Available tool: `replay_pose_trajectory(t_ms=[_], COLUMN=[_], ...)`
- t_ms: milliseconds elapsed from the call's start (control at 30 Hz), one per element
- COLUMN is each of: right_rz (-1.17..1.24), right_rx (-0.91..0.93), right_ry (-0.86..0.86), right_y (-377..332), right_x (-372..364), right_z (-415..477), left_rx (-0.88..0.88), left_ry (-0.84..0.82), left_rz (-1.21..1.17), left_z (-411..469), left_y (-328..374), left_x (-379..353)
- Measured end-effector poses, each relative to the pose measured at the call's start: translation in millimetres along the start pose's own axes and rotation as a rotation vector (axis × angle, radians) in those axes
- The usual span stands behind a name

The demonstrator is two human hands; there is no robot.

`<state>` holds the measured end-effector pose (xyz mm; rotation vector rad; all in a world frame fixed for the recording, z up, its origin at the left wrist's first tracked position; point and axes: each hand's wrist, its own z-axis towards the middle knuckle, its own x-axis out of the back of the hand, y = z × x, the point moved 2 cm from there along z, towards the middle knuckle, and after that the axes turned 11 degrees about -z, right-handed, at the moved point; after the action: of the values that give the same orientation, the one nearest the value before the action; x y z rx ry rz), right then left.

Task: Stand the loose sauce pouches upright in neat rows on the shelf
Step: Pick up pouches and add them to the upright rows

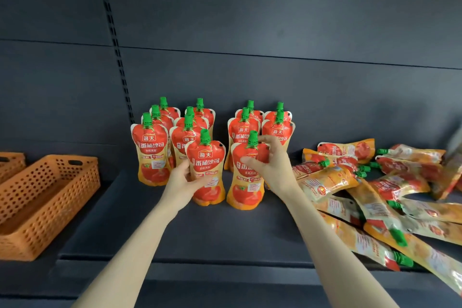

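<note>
An orange perforated basket (75,190) sits at far left, a second basket (11,164) just beyond it; a slotted upright (115,40) runs up the dark back panel (275,20).

On the shelf (225,232), sauce pouches (241,132) stand in rows near the back. Just in front of them, the left hand (185,180) holds the left front pouch (207,157). Beside it, the right hand (272,165) holds the right front pouch (246,182). Loose pouches (375,195) lie in a heap to the right. A basket (50,197) sits to the left, and another basket (11,162) is behind it.

Left hand (186,179), right hand (272,165): arms forward, fingers curled.
</note>
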<state>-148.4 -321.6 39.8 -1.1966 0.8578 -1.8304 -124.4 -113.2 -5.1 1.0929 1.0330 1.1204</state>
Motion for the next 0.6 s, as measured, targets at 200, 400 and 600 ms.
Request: replay_pose_trajectory(t_ms=[200, 400, 600], right_rz=[0.084, 0.096, 0.100], right_rx=[-0.104, -0.108, -0.138], right_ry=[-0.057, 0.019, -0.039], right_y=[50.9, 55.4, 57.5], right_x=[-28.8, -39.1, -40.4], right_z=[-33.4, -21.9, -15.7], left_rx=[0.008, 0.002, 0.009], left_ry=[-0.034, -0.050, -0.042], left_rz=[-0.027, 0.013, -0.019], left_z=[-4.0, 4.3, 4.7], left_y=[-20.9, -21.3, -25.4], left_x=[6.1, 13.5, 13.9])
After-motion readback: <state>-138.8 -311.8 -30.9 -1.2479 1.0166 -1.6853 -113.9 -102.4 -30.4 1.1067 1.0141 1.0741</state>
